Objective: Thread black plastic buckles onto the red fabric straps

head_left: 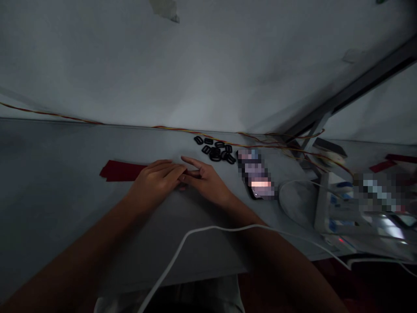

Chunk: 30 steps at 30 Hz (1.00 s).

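Note:
A dark red strip that looks like fabric (122,171) lies flat on the table, its right end running under my left hand (154,179). The fingers of that hand are pressed together and curled over the strip. My right hand (206,181) meets the left one at the fingertips. Its index finger points outward, while thumb and other fingers close together against the left fingertips. Whatever lies between them is hidden. Just beyond the right hand is a loose group of black strap slider buckles (215,152).
A phone (256,174) with a blurred screen lies right of the buckles. A white cable (213,227) crosses over my right forearm. Twisted wires (182,129) run along the wall. A white machine (325,204) and a metal frame (352,82) stand at the right.

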### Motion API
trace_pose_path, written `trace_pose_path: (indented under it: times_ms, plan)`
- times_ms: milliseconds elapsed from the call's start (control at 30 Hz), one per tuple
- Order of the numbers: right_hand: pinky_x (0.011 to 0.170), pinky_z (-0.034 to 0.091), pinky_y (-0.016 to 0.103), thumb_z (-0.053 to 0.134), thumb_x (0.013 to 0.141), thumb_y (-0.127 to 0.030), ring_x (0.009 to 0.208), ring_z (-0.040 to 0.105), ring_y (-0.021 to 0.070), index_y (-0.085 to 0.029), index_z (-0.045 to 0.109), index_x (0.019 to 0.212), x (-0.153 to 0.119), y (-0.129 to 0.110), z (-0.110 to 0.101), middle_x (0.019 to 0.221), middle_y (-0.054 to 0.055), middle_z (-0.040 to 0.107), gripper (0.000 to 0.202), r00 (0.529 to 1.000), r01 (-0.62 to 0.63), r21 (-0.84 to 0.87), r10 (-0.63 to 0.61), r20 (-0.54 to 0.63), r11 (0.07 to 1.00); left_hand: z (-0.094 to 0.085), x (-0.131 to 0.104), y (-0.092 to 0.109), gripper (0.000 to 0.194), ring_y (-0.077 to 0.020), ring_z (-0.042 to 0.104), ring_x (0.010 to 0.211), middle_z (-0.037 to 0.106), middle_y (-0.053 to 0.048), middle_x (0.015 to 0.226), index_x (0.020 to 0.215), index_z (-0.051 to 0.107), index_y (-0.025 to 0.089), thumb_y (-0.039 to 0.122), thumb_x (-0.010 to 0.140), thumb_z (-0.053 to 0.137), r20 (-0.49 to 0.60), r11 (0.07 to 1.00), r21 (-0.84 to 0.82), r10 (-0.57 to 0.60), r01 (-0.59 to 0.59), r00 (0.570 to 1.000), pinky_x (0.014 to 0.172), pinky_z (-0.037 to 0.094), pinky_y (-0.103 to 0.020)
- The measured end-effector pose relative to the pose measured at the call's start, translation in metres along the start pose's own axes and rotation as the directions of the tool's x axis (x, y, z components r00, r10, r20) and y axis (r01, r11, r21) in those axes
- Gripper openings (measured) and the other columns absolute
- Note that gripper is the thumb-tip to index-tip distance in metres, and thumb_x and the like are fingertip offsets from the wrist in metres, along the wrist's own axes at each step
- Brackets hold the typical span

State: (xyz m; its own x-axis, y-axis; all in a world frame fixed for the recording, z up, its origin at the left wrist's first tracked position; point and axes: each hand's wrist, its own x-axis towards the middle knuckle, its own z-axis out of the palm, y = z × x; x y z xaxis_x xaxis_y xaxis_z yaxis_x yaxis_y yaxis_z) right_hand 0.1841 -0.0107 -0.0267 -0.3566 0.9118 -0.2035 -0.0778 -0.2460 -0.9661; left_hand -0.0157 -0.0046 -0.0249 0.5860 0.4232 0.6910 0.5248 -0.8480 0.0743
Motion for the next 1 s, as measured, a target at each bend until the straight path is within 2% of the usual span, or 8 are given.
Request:
trace_pose_path:
  times_ms: [100,267,367,467,567,667,833,1000]
  plan:
    - [0.085,0.064,0.038,0.089,0.078,-0.040,0.078,0.077,0.0185,-0.017,0.050,0.155,0.000,0.002,0.000,0.095,0.004,0.083,0.089,1.000,0.022,-0.007,-0.022,0.017,1.000,0.000,0.000,0.000,0.019,-0.0232,0.079,0.093,0.080,-0.012,0.103,0.116,0.070,0.012,0.016,0.102,0.057,0.016,1.000,0.016,0.000,0.000,1.000,0.097,0.064,-0.040]
    - [0.081,0.065,0.035,0.085,0.082,-0.038,0.088,0.077,0.0202,-0.018,0.055,0.150,0.003,0.005,0.000,0.098,0.005,0.081,0.077,0.998,0.061,-0.021,-0.060,0.019,0.998,0.003,-0.002,-0.003,0.021,-0.0231,0.078,0.100,0.079,-0.011,0.111,0.122,0.067,0.014,0.022,0.104,0.058,0.026,0.998,-0.017,-0.055,0.055,0.998,0.092,0.065,-0.037]
    - [0.074,0.066,0.033,0.084,0.083,-0.039,0.092,0.076,0.0210,-0.018,0.057,0.147,0.003,0.004,-0.001,0.100,0.006,0.080,0.073,0.995,0.088,0.004,-0.088,0.042,0.996,0.004,-0.002,-0.004,0.025,-0.0191,0.077,0.102,0.078,-0.009,0.117,0.127,0.067,0.016,0.017,0.103,0.060,0.026,0.994,-0.071,-0.083,0.085,0.996,0.093,0.064,-0.031]
    - [0.074,0.066,0.032,0.079,0.089,-0.039,0.097,0.076,0.0206,-0.020,0.056,0.148,0.002,0.001,-0.004,0.104,0.007,0.079,0.066,0.993,0.089,0.045,-0.092,0.079,0.995,0.002,0.000,-0.004,0.022,-0.0146,0.077,0.101,0.078,-0.005,0.117,0.122,0.071,0.021,0.017,0.101,0.062,0.010,0.983,-0.134,-0.128,0.128,0.992,0.092,0.062,-0.024]
    - [0.074,0.065,0.031,0.073,0.094,-0.038,0.100,0.077,0.0211,-0.021,0.055,0.149,0.000,-0.001,-0.006,0.110,0.009,0.079,0.061,0.992,0.059,0.104,-0.070,0.104,0.993,-0.002,0.004,-0.005,0.018,-0.0148,0.076,0.103,0.079,-0.004,0.115,0.117,0.072,0.021,0.024,0.102,0.065,0.020,0.963,-0.175,-0.204,0.204,0.979,0.096,0.061,-0.025]
    - [0.074,0.065,0.031,0.072,0.095,-0.037,0.097,0.078,0.0210,-0.020,0.054,0.150,-0.001,0.000,-0.006,0.106,0.009,0.080,0.060,0.993,0.037,0.129,-0.051,0.107,0.991,-0.004,0.005,-0.005,0.019,-0.0159,0.077,0.100,0.081,-0.003,0.112,0.117,0.072,0.021,0.031,0.102,0.066,0.033,0.947,-0.199,-0.250,0.251,0.968,0.093,0.062,-0.026]
    - [0.071,0.064,0.030,0.071,0.096,-0.038,0.088,0.078,0.0194,-0.017,0.056,0.148,0.001,0.001,-0.005,0.099,0.008,0.080,0.058,0.990,0.088,0.035,-0.091,0.104,0.995,-0.001,0.001,-0.010,0.019,-0.0165,0.079,0.089,0.083,-0.002,0.103,0.110,0.073,0.023,0.038,0.100,0.068,0.071,0.949,-0.196,-0.238,0.248,0.969,0.082,0.064,-0.026]
    - [0.073,0.063,0.030,0.067,0.098,-0.042,0.087,0.075,0.0182,-0.018,0.052,0.154,0.000,0.003,-0.002,0.105,0.009,0.079,0.062,0.990,0.134,-0.149,-0.124,0.074,0.980,0.003,-0.005,-0.015,0.011,-0.0162,0.079,0.086,0.082,-0.003,0.103,0.105,0.071,0.023,0.032,0.101,0.066,0.041,0.970,-0.172,-0.165,0.170,0.985,0.077,0.064,-0.026]
